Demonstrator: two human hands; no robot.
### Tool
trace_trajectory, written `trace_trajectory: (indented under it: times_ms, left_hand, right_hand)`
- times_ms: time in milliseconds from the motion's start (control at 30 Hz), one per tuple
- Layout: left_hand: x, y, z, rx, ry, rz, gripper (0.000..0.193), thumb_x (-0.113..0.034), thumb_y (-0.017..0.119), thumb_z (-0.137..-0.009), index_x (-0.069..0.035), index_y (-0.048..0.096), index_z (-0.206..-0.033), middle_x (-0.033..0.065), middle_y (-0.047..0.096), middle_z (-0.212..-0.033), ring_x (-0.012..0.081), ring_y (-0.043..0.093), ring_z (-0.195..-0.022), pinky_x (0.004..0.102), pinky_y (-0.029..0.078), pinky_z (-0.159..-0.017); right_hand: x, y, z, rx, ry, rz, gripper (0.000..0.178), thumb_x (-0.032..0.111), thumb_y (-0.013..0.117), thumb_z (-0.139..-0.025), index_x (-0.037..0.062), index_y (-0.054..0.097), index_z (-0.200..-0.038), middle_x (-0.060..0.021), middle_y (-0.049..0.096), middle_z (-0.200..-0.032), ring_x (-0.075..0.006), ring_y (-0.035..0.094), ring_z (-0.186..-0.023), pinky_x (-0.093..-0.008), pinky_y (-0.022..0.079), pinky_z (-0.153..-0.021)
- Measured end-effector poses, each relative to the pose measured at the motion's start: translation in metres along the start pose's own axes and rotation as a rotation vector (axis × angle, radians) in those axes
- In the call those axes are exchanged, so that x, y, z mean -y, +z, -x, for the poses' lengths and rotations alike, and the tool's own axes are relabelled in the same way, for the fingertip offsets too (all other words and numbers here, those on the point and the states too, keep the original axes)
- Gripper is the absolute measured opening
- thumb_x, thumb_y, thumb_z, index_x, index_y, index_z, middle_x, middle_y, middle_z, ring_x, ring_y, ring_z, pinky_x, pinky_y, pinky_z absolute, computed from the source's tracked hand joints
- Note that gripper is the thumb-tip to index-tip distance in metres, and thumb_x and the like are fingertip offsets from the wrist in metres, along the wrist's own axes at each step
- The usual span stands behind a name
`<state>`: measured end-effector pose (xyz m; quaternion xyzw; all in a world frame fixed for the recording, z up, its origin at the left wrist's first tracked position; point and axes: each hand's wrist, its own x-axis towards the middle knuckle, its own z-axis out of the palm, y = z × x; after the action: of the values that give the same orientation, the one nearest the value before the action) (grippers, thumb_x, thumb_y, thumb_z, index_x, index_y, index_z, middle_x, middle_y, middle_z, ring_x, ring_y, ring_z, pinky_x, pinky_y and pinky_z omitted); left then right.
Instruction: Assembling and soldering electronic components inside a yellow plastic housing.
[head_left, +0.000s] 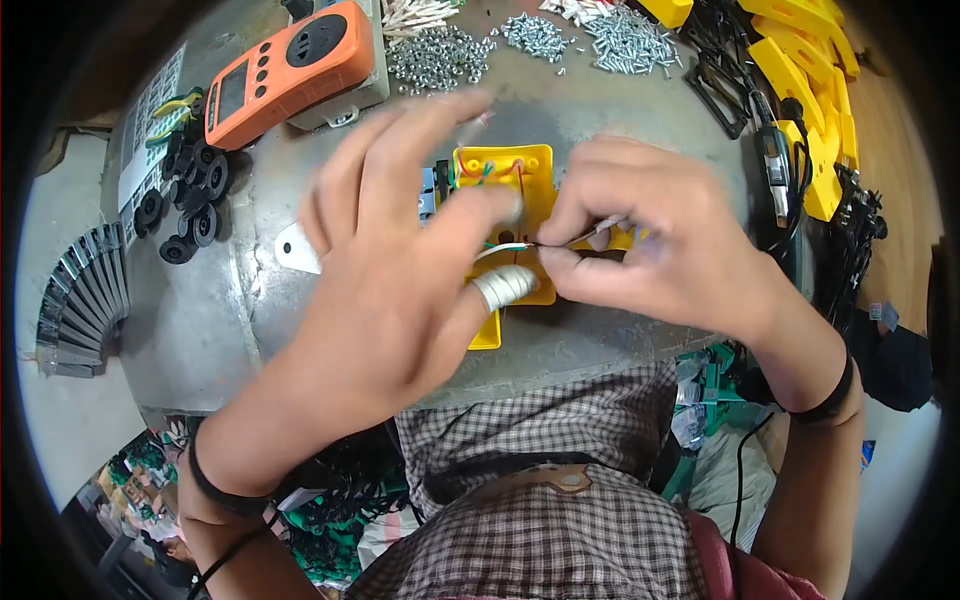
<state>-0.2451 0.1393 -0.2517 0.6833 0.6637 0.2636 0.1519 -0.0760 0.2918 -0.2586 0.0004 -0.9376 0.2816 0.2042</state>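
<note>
A small yellow plastic housing [541, 185] lies open on the metal table, with thin red, green and white wires inside. My right hand [665, 215] is closed in a pinch at its right side, thumb and forefinger on the end of a thin wire [505, 248] with white and green strands. Something slim and greyish also shows between its curled fingers; I cannot make out what. Over the housing's left side spreads my left hand [385, 250], fingers apart and slightly blurred, its thumb wrapped in white tape. That hand covers part of the housing and a small blue part beside it.
An orange meter with a socket [290, 70] stands at the back left, near black round parts [195, 195] and a curved row of dark pieces [85, 300]. Nuts [435, 60] and screws [630, 42] lie heaped behind. Yellow housings [805, 90] and black cables [850, 230] crowd the right.
</note>
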Motion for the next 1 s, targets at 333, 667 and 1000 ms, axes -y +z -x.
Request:
trace_trajectory:
  times_ms: [333, 667, 1000]
  left_hand:
    - [0.0, -0.008, -0.007, -0.055, 0.093, -0.019, 0.007, -0.013, 0.068, -0.081, -0.01, 0.067, -0.088, 0.0149, 0.046, -0.149, 0.0397, 0.027, -0.142, 0.0464, 0.012, -0.116]
    - [-0.001, -0.004, 0.0, -0.076, 0.065, -0.008, 0.015, -0.009, 0.067, -0.08, -0.012, 0.068, -0.094, 0.0155, 0.043, -0.151, 0.0398, 0.024, -0.144, 0.0482, 0.011, -0.117]
    - [-0.007, -0.017, -0.007, 0.018, 0.154, -0.113, 0.02, -0.017, 0.076, -0.075, -0.015, 0.071, -0.095, 0.0164, 0.042, -0.152, 0.0379, 0.027, -0.143, 0.0487, 0.016, -0.116]
  right_hand:
    - [0.013, 0.004, 0.0, -0.062, 0.188, -0.129, 0.013, 0.006, 0.076, -0.076, 0.0071, 0.064, -0.08, -0.0035, 0.057, -0.077, -0.0145, 0.054, -0.065, -0.0278, 0.044, -0.055]
    - [0.013, 0.001, 0.002, -0.009, 0.152, -0.042, 0.011, 0.011, 0.072, -0.084, 0.0059, 0.065, -0.091, -0.0077, 0.063, -0.089, -0.0275, 0.057, -0.085, -0.0359, 0.046, -0.079]
    - [0.028, -0.021, 0.032, -0.133, 0.473, -0.332, 0.031, 0.004, 0.068, -0.087, -0.0017, 0.065, -0.118, -0.0095, 0.063, -0.099, -0.0161, 0.059, -0.093, -0.0279, 0.046, -0.082]
